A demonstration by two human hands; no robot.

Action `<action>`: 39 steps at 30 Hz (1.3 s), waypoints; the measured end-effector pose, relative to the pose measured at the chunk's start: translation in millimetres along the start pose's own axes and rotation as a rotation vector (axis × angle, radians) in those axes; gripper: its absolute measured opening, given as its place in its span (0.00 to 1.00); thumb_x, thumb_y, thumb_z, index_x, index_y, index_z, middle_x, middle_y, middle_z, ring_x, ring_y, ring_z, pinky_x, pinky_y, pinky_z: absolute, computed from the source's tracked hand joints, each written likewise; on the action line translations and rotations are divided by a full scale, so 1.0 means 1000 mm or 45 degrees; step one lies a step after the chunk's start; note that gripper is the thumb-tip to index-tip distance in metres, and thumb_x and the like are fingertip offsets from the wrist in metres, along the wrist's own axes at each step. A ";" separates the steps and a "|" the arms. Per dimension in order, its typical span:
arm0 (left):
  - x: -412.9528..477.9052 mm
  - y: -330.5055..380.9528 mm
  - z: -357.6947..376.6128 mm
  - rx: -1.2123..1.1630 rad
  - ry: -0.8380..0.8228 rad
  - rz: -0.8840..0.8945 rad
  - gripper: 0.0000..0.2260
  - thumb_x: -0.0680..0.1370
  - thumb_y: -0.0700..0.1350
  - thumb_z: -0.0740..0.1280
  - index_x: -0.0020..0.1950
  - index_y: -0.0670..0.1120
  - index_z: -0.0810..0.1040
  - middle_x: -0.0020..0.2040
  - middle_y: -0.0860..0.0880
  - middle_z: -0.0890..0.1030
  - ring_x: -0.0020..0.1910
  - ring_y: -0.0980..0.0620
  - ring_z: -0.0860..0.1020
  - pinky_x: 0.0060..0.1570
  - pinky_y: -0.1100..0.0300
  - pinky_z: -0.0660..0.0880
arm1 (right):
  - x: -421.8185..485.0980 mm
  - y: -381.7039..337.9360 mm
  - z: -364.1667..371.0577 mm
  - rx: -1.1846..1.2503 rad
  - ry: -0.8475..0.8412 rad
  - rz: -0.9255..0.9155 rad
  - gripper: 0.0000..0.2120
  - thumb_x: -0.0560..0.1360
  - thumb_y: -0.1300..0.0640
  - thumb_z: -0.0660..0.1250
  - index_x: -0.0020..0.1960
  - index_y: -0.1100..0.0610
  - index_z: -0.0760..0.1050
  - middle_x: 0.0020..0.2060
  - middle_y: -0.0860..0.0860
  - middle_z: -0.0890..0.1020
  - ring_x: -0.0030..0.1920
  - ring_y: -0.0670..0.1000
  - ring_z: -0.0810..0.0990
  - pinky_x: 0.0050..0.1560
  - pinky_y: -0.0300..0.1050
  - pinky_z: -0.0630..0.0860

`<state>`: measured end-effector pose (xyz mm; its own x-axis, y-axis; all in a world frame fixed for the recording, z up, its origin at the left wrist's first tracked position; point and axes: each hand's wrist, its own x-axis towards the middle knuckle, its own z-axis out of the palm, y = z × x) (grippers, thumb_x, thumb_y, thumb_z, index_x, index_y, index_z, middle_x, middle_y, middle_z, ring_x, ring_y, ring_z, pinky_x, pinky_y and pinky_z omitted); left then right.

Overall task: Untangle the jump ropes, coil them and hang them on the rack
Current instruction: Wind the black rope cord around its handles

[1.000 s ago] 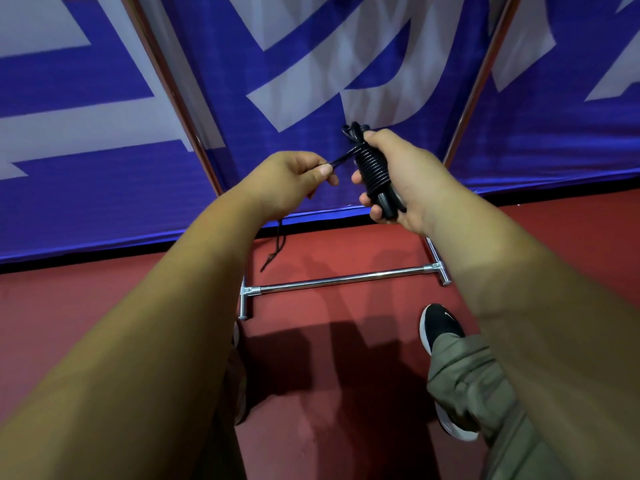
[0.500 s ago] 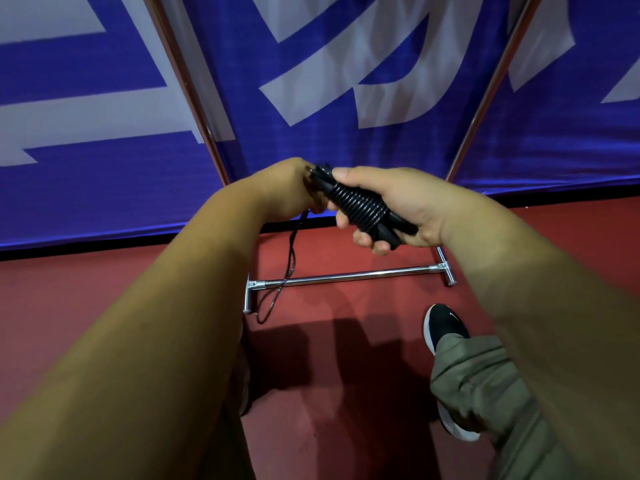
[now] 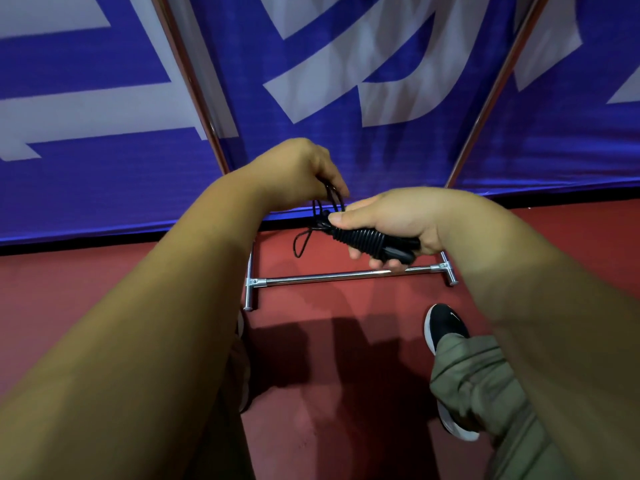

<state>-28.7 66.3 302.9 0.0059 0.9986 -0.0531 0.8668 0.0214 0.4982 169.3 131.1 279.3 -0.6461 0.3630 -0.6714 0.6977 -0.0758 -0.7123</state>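
A black jump rope is wound into a tight bundle around its handles. My right hand grips this bundle, which lies almost level in front of me. Just to its left, my left hand pinches the free end of the cord, and a short loop hangs down below the two hands. The chrome rack shows only its base bar on the floor and two slanted uprights; its hanging bar is out of view.
A blue banner with white lettering stands close behind the rack. The floor is red. My right foot in a black shoe and olive trouser leg stand just short of the rack base.
The bundle has tipped from upright to nearly level and come lower. My left hand has closed in on its end, and the dangling cord has shortened to a small loop.
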 end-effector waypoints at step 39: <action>0.007 0.018 0.019 -0.774 0.358 -0.293 0.06 0.82 0.44 0.72 0.52 0.42 0.78 0.38 0.45 0.77 0.29 0.54 0.73 0.31 0.56 0.80 | 0.012 -0.011 -0.008 0.769 0.625 -0.282 0.19 0.81 0.37 0.68 0.62 0.50 0.79 0.45 0.53 0.84 0.32 0.56 0.79 0.30 0.45 0.74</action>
<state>-4.1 72.7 295.1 -0.3441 0.9384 -0.0306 0.3980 0.1752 0.9005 156.0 144.1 280.7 -0.4422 0.7839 -0.4358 0.1915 -0.3922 -0.8997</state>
